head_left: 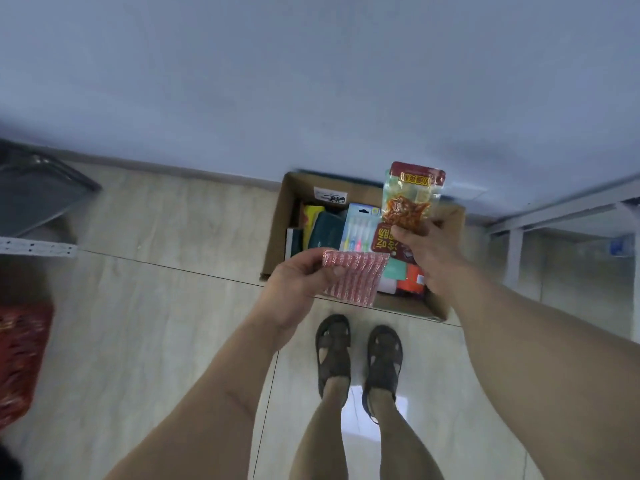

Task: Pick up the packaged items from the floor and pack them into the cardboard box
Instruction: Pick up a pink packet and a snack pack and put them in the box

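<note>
Right now both hands are full. The left hand (298,271) pinches a pink, glittery mesh pad (353,277) by its left edge, thumb on top and fingers curled under, so the pad hangs out flat over the near-left corner of the cardboard box (277,220). The right hand (429,251) grips a snack pouch (408,199) around its lower part and holds it upright above the right half of the box.

Both packages look feather-light to me. The pad seems soft and floppy, likely to droop or fold if held at one corner, so an edge pinch like this one suits it. The pouch looks like slick plastic film, stiff at its sealed edges and lumpy in the middle where the food sits; squeezing there could crush the contents, so the flat seam or the sides are the safer hold.

The pouch has a dark red header with yellow characters, a clear window showing reddish-orange strips, and more red print lower down. Below the hands the box stands open on the tiled floor against the wall, already holding a toothbrush pack (358,226), a dark green packet (327,230), a yellow one (309,218) and something orange (414,280). The person's sandalled feet (358,355) stand just in front of it.
</note>
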